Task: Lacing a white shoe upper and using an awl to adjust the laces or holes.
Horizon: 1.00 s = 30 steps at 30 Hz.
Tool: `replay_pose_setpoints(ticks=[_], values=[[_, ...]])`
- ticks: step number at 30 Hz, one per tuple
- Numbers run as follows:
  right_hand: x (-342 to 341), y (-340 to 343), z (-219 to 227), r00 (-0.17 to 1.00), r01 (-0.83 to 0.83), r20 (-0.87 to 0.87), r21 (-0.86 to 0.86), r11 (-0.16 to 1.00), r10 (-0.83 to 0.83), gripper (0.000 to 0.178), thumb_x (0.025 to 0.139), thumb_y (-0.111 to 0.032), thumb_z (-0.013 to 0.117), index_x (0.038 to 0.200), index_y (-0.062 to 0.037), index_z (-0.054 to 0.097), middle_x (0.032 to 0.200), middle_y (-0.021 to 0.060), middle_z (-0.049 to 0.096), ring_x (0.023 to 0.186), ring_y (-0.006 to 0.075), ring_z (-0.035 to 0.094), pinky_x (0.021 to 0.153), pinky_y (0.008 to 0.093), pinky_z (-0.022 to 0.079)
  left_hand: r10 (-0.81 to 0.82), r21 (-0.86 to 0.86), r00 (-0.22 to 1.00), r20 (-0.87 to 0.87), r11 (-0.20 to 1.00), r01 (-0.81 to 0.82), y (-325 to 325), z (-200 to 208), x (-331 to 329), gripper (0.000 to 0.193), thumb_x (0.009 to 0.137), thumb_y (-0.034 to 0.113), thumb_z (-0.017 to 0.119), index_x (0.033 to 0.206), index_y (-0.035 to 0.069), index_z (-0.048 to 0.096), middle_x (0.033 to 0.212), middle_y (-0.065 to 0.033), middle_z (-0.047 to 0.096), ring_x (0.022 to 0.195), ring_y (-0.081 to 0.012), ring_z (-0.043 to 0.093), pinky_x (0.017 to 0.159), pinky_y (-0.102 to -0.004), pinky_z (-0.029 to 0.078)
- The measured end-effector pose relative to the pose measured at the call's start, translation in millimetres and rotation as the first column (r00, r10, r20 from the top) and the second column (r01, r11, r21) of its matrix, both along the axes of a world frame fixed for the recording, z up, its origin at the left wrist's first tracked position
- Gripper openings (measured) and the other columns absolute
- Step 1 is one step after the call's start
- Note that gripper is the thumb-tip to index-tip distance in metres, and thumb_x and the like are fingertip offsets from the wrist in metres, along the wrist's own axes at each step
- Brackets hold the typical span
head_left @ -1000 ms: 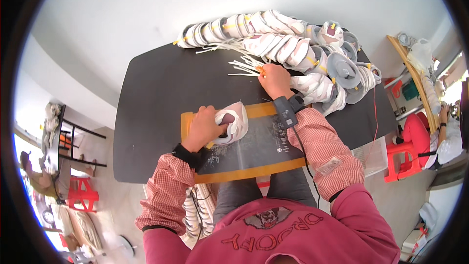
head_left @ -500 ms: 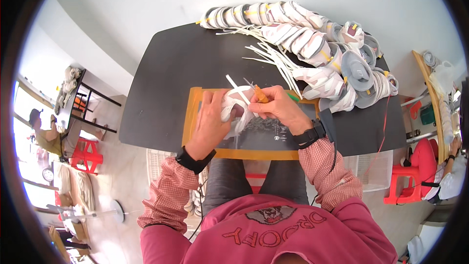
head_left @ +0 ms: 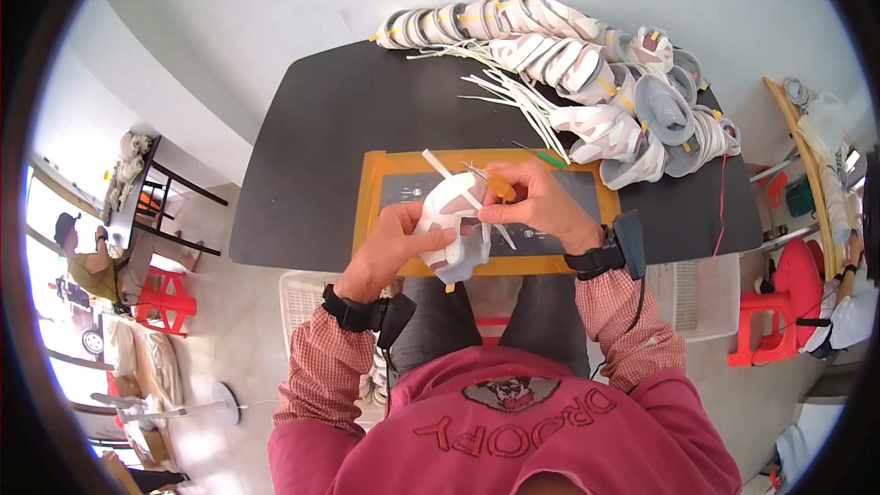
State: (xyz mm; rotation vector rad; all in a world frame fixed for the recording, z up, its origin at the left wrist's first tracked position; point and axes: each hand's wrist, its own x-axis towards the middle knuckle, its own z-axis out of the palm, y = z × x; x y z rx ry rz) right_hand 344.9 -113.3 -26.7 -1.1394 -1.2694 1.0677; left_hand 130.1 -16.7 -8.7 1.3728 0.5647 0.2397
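A white, pink and grey shoe upper (head_left: 458,257) is held up over the near part of the mat, tilted. My left hand (head_left: 389,240) grips its left side, thumb laid across it. In the fingers of my right hand (head_left: 539,200) is an orange-handled awl (head_left: 500,186), its thin metal tip pointing left above the upper. A flat white lace (head_left: 437,163) runs diagonally across the upper, with a free end sticking up past it. Right fingertips rest at the upper's right edge; whether they also pinch the lace I cannot tell.
An orange-bordered mat (head_left: 367,211) lies on the black table (head_left: 321,128). Behind it are loose white laces (head_left: 522,105), a green-handled tool (head_left: 551,159) and stacked shoe uppers (head_left: 587,64). Beside my legs stand white baskets (head_left: 701,298). Other people sit far left and right near red stools (head_left: 165,302).
The upper has been lifted and turned toward me, showing more of its grey lower part. My right hand, with the awl, has shifted slightly right.
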Motion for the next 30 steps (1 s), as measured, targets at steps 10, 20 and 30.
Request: replay_pose_setpoints(ticks=[10, 20, 30], values=[[65.9, -24.8, -14.1, 0.642, 0.138, 0.756, -0.278, 0.951, 0.128, 0.023, 0.076, -0.020, 0.074, 0.075, -0.0006, 0.063, 0.064, 0.0092, 0.058, 0.057, 0.0188, 0.051, 0.057, 0.0326, 0.041, 0.235, -0.221, 0.972, -0.024, 0.947, -0.235, 0.6, -32.4, -13.4, 0.031, 0.089, 0.013, 0.064, 0.112, -0.007, 0.062, 0.100, -0.0124, 0.069, 0.085, -0.0171, 0.068, 0.072, -0.0288, 0.056], [23.7, 2.5, -34.5, 0.552, 0.222, 0.829, -0.035, 0.974, -0.096, 0.032, 0.067, -0.029, 0.080, 0.084, -0.0042, 0.067, 0.082, 0.0136, 0.060, 0.080, 0.0327, 0.061, 0.068, 0.0419, 0.045, 0.274, -0.250, 0.962, -0.007, 0.931, -0.267, 1.5, -33.5, -19.7, 0.027, 0.088, 0.011, 0.063, 0.109, -0.005, 0.065, 0.098, -0.0110, 0.070, 0.086, -0.0168, 0.067, 0.075, -0.0298, 0.056], [8.1, -11.4, -37.5, 0.546, 0.267, 0.817, 0.038, 0.963, -0.184, 0.018, 0.075, -0.011, 0.072, 0.085, 0.0000, 0.063, 0.087, 0.0160, 0.061, 0.086, 0.0380, 0.061, 0.073, 0.0470, 0.047, 0.281, -0.227, 0.959, 0.028, 0.936, -0.267, -11.4, -31.3, -17.4, 0.031, 0.088, 0.014, 0.065, 0.113, -0.005, 0.063, 0.100, -0.0096, 0.070, 0.085, -0.0133, 0.066, 0.073, -0.0276, 0.054]])
